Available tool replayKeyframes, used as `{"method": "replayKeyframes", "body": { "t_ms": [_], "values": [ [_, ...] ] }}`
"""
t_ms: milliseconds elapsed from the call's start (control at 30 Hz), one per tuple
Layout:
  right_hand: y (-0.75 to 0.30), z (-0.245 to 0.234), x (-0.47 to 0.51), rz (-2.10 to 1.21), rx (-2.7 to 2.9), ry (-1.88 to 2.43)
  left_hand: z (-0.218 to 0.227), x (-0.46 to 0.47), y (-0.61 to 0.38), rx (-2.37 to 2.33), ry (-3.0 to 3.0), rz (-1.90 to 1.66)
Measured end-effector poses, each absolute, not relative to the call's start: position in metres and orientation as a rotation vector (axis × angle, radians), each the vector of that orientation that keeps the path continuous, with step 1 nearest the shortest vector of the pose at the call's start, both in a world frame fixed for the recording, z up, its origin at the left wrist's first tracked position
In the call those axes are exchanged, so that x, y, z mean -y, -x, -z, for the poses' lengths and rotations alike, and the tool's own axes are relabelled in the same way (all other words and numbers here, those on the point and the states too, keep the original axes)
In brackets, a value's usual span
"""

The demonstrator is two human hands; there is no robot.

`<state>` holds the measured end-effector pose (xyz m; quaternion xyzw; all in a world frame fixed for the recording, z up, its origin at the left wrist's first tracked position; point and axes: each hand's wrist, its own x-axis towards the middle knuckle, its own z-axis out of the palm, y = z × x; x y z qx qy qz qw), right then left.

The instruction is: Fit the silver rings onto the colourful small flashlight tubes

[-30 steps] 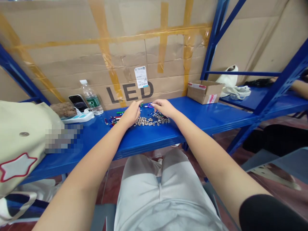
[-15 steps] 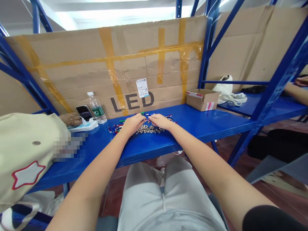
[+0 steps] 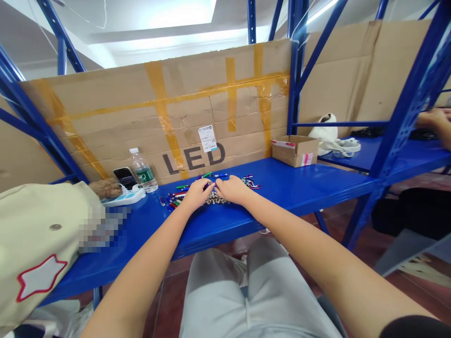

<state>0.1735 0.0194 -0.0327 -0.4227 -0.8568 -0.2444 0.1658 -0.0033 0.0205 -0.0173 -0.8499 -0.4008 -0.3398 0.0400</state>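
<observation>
Both my hands meet over a heap of small silvery metal pieces [image 3: 215, 201] on the blue shelf [image 3: 292, 185]. My left hand [image 3: 196, 193] has its fingers curled, with the fingertips pinched on something small that I cannot make out. Fingers bent, my right hand [image 3: 230, 189] touches the left one at the fingertips above the heap. Small coloured keyring-like items [image 3: 175, 197] lie left of my left hand, and more of them [image 3: 251, 182] lie behind my right hand.
A water bottle [image 3: 142, 171], a phone [image 3: 124, 177] and a white device [image 3: 123, 196] stand at the back left. A cream bag [image 3: 31, 244] fills the left end. A small cardboard box [image 3: 295, 150] sits right. Another person's hand [image 3: 435, 119] shows at the far right.
My hands have drawn together from apart until their fingertips touch over the metal pieces. The camera has tilted upward, showing more of the cardboard wall and the ceiling.
</observation>
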Motion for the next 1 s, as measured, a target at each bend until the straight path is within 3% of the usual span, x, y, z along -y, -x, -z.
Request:
{"method": "replayKeyframes", "body": {
  "t_ms": [300, 633, 1000],
  "values": [
    [-0.172, 0.025, -0.011, 0.531, 2.462, 1.325, 0.015, -0.019, 0.002, 1.353, 2.615, 1.09],
    [-0.181, 0.019, -0.018, -0.042, 2.302, 1.249, 0.027, -0.022, 0.0, 1.222, 2.732, 1.012],
    [-0.179, 0.019, -0.007, 0.292, 2.35, 1.464, 0.021, -0.015, -0.002, 1.181, 2.723, 1.026]
  ]
}}
